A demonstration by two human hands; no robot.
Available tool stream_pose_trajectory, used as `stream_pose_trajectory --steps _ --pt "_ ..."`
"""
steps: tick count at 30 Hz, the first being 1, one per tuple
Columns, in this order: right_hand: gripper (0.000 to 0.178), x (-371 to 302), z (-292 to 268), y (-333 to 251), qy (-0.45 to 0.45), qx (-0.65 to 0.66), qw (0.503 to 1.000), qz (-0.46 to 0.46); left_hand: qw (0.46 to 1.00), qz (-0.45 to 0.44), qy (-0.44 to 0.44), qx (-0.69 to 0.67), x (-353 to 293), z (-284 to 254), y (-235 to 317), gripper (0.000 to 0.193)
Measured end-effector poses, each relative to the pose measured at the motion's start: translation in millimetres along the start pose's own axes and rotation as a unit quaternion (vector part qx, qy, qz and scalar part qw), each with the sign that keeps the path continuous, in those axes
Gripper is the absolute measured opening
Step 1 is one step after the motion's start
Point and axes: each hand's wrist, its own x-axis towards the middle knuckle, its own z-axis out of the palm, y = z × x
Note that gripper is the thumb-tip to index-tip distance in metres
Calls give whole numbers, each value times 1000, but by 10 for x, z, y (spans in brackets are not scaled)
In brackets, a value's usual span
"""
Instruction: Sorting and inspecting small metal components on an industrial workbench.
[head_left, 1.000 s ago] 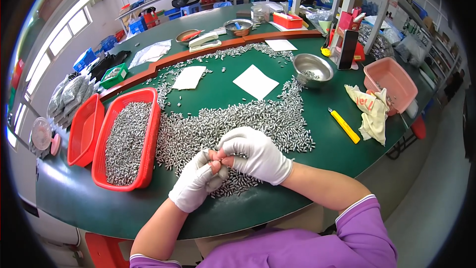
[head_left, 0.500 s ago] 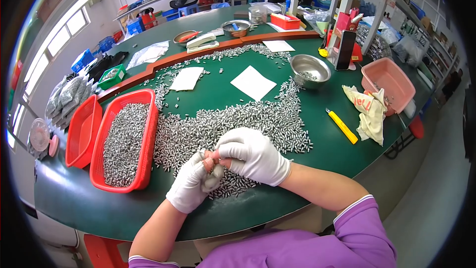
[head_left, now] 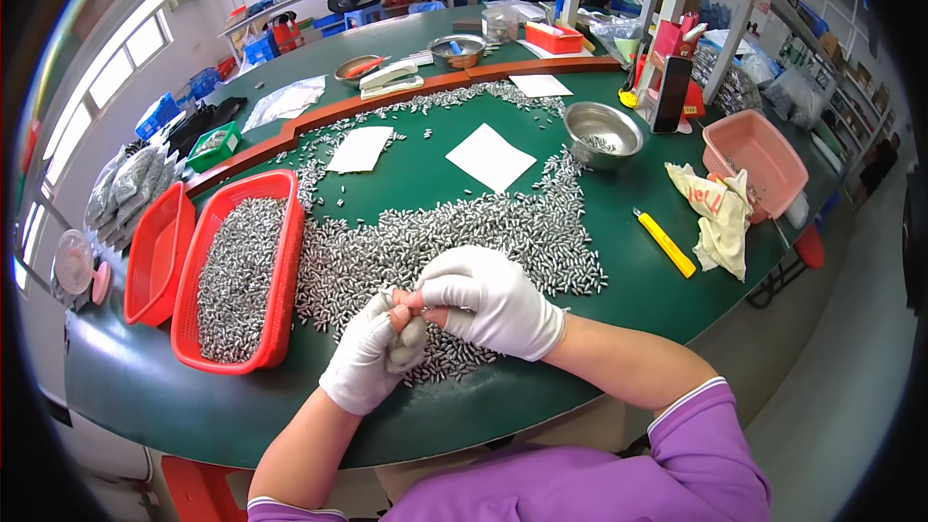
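Note:
My left hand (head_left: 377, 348) and my right hand (head_left: 488, 303) wear white gloves with bare fingertips. They meet fingertip to fingertip above the near part of a wide heap of small silver metal pieces (head_left: 464, 242). Both are closed in a pinch; whatever lies between the fingers is too small and too hidden to name. To the left, a red plastic basket (head_left: 290, 261) holds many more of the same pieces. Beyond the heap lie two white paper sheets (head_left: 490, 159) on the green tabletop.
An empty-looking red basket (head_left: 155, 256) stands far left. On the right are a steel bowl (head_left: 604, 135), a yellow utility knife (head_left: 667, 244), a cream cloth (head_left: 715, 217) and a pink basket (head_left: 759, 159). A brown wooden strip (head_left: 319, 117) borders the heap's far side. People sit and stand in the background.
Both hands stay together in nearly the same place, with only a slight shift of the fingers. The whole view has moved very slightly.

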Motion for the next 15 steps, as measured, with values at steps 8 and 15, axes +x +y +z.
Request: stream_pose_trajectory --steps 8,15 --pt "28 -19 7 24 10 0 1000 -24 1000 -11 -15 -11 -6 35 23 27" --pt "23 -42 -2 32 19 -20 999 -39 1000 2 -14 5 18 64 12 28"
